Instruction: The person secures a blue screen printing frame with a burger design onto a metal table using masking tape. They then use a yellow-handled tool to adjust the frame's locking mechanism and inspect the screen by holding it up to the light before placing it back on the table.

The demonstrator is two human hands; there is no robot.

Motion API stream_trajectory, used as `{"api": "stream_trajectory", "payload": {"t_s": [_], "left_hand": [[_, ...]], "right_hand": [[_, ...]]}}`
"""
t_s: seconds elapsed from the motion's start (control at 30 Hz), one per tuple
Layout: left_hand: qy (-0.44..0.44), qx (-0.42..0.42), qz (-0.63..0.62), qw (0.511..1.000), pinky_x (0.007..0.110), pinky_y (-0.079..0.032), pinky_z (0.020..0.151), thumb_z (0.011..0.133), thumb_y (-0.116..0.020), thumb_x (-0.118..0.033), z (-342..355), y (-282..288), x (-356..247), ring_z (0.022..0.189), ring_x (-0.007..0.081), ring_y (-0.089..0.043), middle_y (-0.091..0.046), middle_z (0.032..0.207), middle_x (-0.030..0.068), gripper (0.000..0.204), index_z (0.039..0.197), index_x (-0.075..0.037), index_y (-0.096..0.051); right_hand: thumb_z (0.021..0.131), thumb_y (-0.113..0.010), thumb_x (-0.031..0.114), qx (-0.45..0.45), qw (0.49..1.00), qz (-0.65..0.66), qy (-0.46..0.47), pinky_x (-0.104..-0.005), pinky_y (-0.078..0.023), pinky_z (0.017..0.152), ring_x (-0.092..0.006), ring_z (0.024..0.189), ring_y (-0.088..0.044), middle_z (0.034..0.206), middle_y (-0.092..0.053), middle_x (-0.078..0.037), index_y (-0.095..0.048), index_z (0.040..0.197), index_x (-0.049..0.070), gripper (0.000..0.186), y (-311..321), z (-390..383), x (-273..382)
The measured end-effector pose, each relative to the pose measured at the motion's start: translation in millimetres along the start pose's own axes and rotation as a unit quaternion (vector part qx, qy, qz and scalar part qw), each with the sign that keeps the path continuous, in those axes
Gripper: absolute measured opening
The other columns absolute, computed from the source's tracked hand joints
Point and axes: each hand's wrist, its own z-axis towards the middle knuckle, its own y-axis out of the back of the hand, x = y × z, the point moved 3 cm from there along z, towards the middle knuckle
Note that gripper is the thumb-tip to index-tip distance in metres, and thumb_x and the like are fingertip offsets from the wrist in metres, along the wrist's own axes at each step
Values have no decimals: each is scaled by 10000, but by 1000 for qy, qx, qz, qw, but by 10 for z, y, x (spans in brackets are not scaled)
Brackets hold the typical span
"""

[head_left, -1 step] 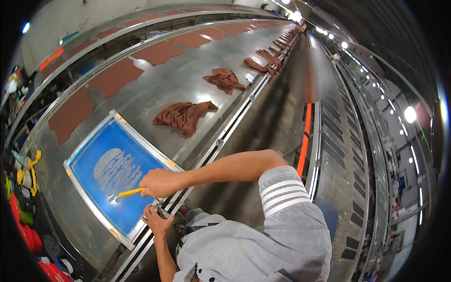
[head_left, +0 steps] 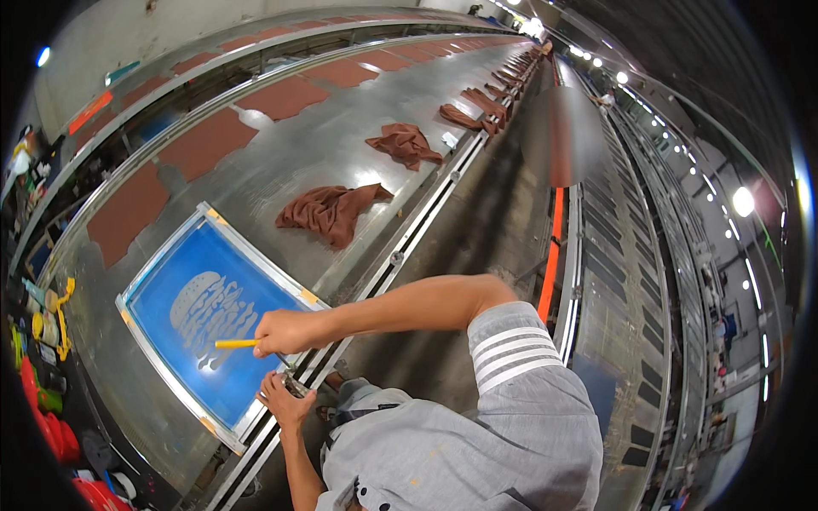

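A screen-printing frame [head_left: 162,381] lies on the long metal table. Its blue mesh carries a pale burger-shaped design [head_left: 209,307]. Over the frame's near right edge, my right hand [head_left: 290,330] is closed on a yellow-handled tool [head_left: 236,344]. The yellow part sticks out to the left, and a thin metal piece shows below the hand; I cannot make out the tool's exact kind. Just below, my left hand [head_left: 284,403] has its fingers curled around a small metal bracket [head_left: 295,386] at the frame's edge, beside the table rail.
Crumpled brown cloth pieces [head_left: 332,215] lie along the table's right side, and flat brown fabric panels [head_left: 128,215] line its left. A metal rail [head_left: 434,204] edges the table. Bottles and red containers [head_left: 55,426] crowd the far left. Another table [head_left: 613,383] runs along the right.
My right hand has turned slightly, bringing the yellow handle from tilted to nearly level. My left hand stays on the bracket. The screen frame has not visibly moved.
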Motion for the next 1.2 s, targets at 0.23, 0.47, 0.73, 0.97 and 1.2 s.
{"api": "stream_trajectory", "payload": {"t_s": [0.23, 0.47, 0.73, 0.97, 1.2], "left_hand": [[6, -15, -11, 1000, 583, -196, 1075, 502, -789, -431, 56, 30, -37, 1267, 327, -371, -456, 1266, 142, 867, 1208, -32, -481], [11, 13, 14, 1000, 587, -185, 1073, 540, -797, -403, 43, 95, -62, 1260, 332, -375, -451, 1276, 139, 773, 1158, -32, -520], [-23, -11, 6, 1000, 583, -200, 1067, 549, -795, -431, 27, 74, -40, 1253, 357, -366, -442, 1289, 155, 802, 1179, -27, -508], [-14, 11, 13, 1000, 608, -190, 1065, 514, -862, -349, 42, 4, 42, 1265, 344, -365, -437, 1297, 149, 804, 1165, -33, -510], [-11, 28, 3, 1000, 615, -166, 1084, 550, -845, -437, 66, 16, 43, 1274, 340, -358, -436, 1311, 138, 807, 1167, -31, -519]], "right_hand": [[925, -625, 378, -6, 588, 806, -62, -216, -246, 379, -52, 418, -317, 571, -403, 63, -485, 789, 151, 299, -580, 123, -182], [916, -622, 354, -282, 947, -45, 147, -381, -468, 516, -268, 568, -593, 661, -563, -107, -538, 996, 45, 330, -37, -259, 11], [818, -690, 316, -158, 708, -442, 527, -406, -483, 795, -282, 880, -643, 842, -632, -95, -587, 835, 59, 278, 379, -331, 377], [903, -596, 354, -109, 924, -341, 138, -436, -502, 685, -340, 805, -669, 788, -676, -155, -602, 782, 55, 323, 17, -136, 226], [902, -611, 349, 4, 977, -203, 60, -415, -494, 559, -306, 583, -643, 737, -680, -155, -697, 907, 12, 348, 157, 146, 63]]}}
